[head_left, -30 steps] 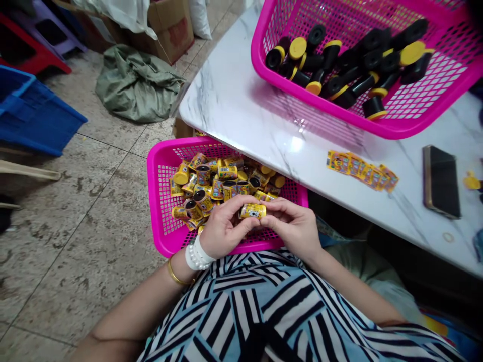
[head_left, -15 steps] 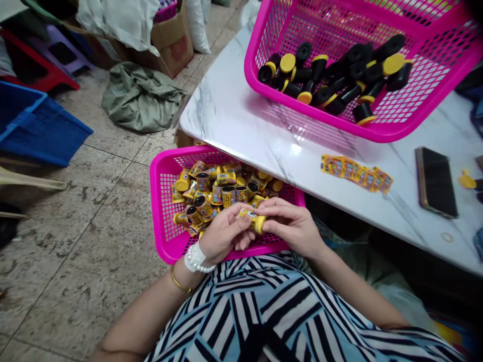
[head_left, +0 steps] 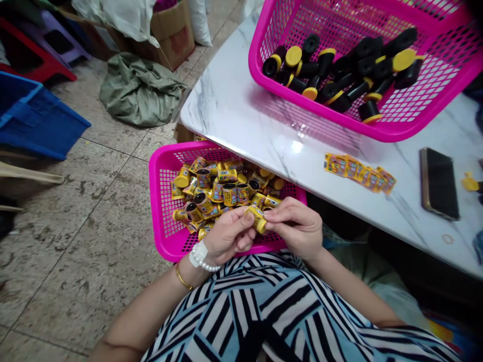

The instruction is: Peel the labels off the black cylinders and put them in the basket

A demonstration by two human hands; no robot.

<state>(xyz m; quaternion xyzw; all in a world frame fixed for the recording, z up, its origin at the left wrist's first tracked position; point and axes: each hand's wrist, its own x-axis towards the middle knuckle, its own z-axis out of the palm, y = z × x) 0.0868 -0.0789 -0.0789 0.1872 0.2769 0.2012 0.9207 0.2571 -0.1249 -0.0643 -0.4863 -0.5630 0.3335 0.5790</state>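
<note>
My left hand (head_left: 229, 235) is closed around a small canister (head_left: 258, 221) with a yellow cap and a printed yellow label. Thumb and fingertips of my right hand (head_left: 300, 226) pinch at the canister's right side; whether they grip its label or its body I cannot make out. Both hands are above the near edge of a pink basket (head_left: 157, 216), which holds many labelled canisters (head_left: 229, 194), several showing dark open ends. On the table to the right lies an overlapping row of printed yellow stickers (head_left: 360, 173).
A larger pink basket (head_left: 324, 111) on the marble-patterned table (head_left: 226, 95) holds plain black canisters (head_left: 341, 100) with yellow caps. A phone (head_left: 439, 183) lies at the right. On the floor at left are a blue crate (head_left: 41, 120) and a green sack (head_left: 141, 90).
My right hand's fingers have drawn in from stretched along the canister to a tighter pinch at its side. The canister has tilted slightly and shifted a little to the right.
</note>
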